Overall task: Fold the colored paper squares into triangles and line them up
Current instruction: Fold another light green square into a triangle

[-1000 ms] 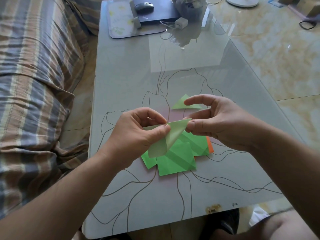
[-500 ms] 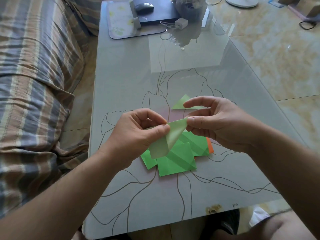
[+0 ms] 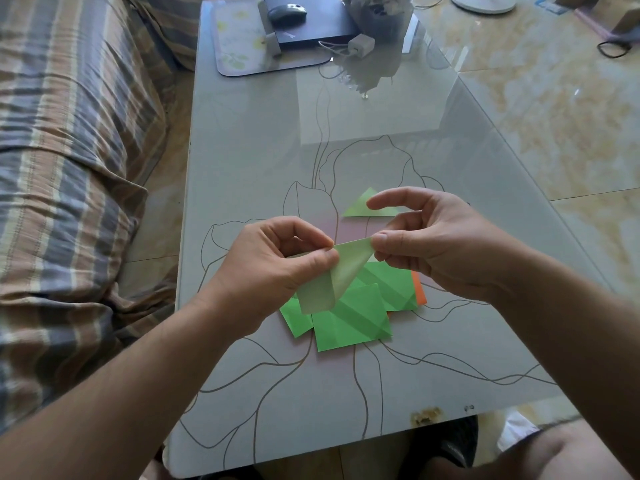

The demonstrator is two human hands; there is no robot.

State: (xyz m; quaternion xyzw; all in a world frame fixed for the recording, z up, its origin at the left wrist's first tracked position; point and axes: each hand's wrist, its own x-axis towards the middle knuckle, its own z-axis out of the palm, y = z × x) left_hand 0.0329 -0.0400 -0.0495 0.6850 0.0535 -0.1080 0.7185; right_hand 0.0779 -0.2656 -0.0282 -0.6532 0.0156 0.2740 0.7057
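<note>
Head view shows both hands raised a little above the glass surface (image 3: 242, 168), in the middle of the frame, with one pale green paper square (image 3: 337, 275) between them. The left hand (image 3: 273, 268) pinches the paper between thumb and forefinger at its upper left part, and the right hand (image 3: 440, 247) pinches the upper right corner with thumb and a finger, while its forefinger is stretched free above. So both grips are narrow and hold the same sheet. The paper is bent over itself, not yet creased; its free lower corner hangs down to the lower left, under the left hand.

The relation that matters is the diagonal of the sheet: it runs from the corner in the right hand, at upper right, to the hanging corner at lower left. I judge that the right hand must bring its corner toward that low corner, and the left hand, which is nearer to it, should receive it and press the fold.

Below the hands lies a loose pile of bright green squares (image 3: 349, 320) with an orange square (image 3: 419, 292) showing at its right edge. One folded green triangle (image 3: 362, 206) lies on the surface just above the right hand, so the line has only begun.
</note>
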